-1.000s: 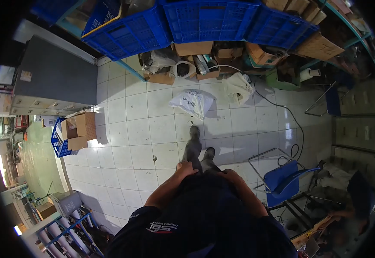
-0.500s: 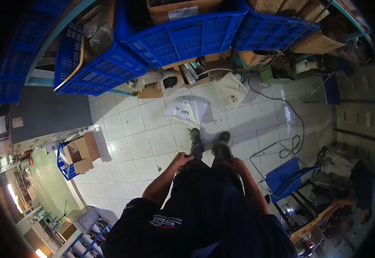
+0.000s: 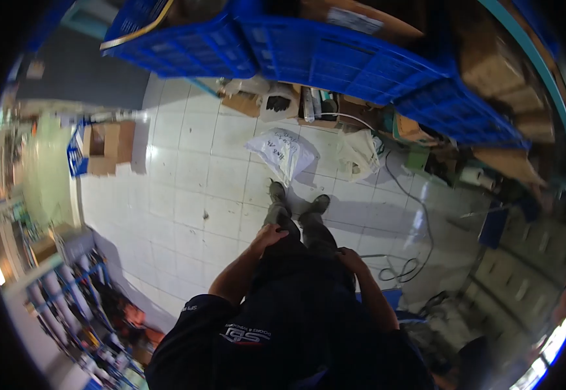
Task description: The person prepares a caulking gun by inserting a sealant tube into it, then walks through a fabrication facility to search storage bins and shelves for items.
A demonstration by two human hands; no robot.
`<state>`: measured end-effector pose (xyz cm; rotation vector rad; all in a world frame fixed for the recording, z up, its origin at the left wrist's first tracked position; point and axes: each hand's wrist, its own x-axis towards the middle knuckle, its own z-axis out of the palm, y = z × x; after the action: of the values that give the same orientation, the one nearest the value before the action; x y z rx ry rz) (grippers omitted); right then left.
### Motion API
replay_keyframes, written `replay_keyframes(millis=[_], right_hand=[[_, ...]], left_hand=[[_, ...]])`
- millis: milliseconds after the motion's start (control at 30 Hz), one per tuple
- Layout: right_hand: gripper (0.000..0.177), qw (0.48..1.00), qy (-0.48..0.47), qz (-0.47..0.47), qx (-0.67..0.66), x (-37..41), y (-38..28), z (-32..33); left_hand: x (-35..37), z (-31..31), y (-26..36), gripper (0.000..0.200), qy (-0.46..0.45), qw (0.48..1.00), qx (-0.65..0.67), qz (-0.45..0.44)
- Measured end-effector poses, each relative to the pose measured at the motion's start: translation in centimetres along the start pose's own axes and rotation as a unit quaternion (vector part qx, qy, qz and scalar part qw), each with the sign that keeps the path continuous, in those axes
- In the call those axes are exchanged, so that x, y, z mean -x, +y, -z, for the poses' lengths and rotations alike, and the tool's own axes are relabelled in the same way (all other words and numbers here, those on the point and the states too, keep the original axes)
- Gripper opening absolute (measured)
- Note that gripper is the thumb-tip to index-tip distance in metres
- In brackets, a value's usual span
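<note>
My left hand (image 3: 269, 236) rests on my left thigh, fingers bent over the dark trousers, with no object visible in it. On the other thigh lies my right hand (image 3: 350, 259), its fingers partly hidden against the dark cloth. Beyond my shoes, a white plastic bag (image 3: 282, 155) with black handwriting lies on the tiled floor. To its right sits a pale, crumpled plastic bag (image 3: 357, 155). Neither hand touches the bags.
Blue crates (image 3: 335, 62) line a shelf ahead, above small boxes. A black cable (image 3: 430, 227) curls over the floor at right, near a blue chair (image 3: 387, 298). An open carton (image 3: 109, 146) stands at left, tool racks (image 3: 68, 312) at lower left.
The view has turned, so the crates tilt down to the right and the carton sits higher. More of the tool racks shows; the chair is mostly covered by my arm. Both hands remain on the thighs.
</note>
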<state>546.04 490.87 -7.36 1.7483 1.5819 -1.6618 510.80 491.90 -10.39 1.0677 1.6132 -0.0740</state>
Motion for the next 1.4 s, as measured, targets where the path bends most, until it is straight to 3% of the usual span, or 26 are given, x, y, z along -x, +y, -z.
replay_keyframes(millis=[133,200,300,367,433,533,633,667,800,900,1000,1233,1400], right_hand=[[0.05,0.996,-0.078,0.0,0.051,-2.9,-1.6,3.0],[0.051,0.992,-0.052,0.051,0.099,-6.3,-2.2,4.6],[0.053,0.986,-0.07,0.049,0.141,-14.1,-3.3,7.6],[0.051,0.969,0.037,0.151,0.194,-19.0,-6.9,9.6],[0.053,0.947,0.043,0.203,0.246,-26.3,-8.4,11.0],[0.05,0.866,0.075,0.293,0.398,-36.1,-14.3,12.5],[0.044,0.79,0.08,0.343,0.502,-45.4,-19.5,12.9],[0.04,0.756,0.101,0.402,0.506,-48.6,-19.8,12.9],[0.03,0.628,0.117,0.479,0.601,-56.2,-20.4,13.1],[0.02,0.606,0.102,0.53,0.585,-58.2,-19.4,15.7],[0.015,0.598,0.103,0.519,0.602,-58.1,-17.8,18.6],[0.017,0.642,0.094,0.5,0.574,-57.0,-17.6,23.2],[0.018,0.715,0.085,0.416,0.555,-54.6,-19.9,23.1]], left_hand=[[-0.6,-1.7,-0.8,0.063,-0.017,0.999,0.007,0.042],[-1.8,-3.0,-2.4,0.06,-0.05,0.993,0.017,0.107],[-3.9,-5.5,-5.8,0.051,-0.094,0.991,-0.033,0.087],[-4.4,-7.0,-7.1,0.052,-0.077,0.995,-0.014,0.064],[-4.7,-8.7,-7.9,0.06,-0.027,0.996,0.025,0.082],[-6.3,-13.2,-8.2,0.076,0.023,0.991,0.091,0.096],[-8.7,-17.2,-6.1,0.078,0.073,0.969,0.114,0.207],[-9.2,-18.2,-4.9,0.077,0.076,0.958,0.116,0.249],[-11.8,-20.6,-2.7,0.071,0.09,0.933,0.117,0.329],[-12.6,-21.5,-2.7,0.067,0.117,0.927,0.122,0.335],[-13.2,-21.0,-2.8,0.067,0.115,0.925,0.121,0.341],[-13.6,-20.4,-2.4,0.068,0.104,0.927,0.103,0.345],[-13.8,-20.6,-2.6,0.069,0.088,0.928,0.095,0.35]])
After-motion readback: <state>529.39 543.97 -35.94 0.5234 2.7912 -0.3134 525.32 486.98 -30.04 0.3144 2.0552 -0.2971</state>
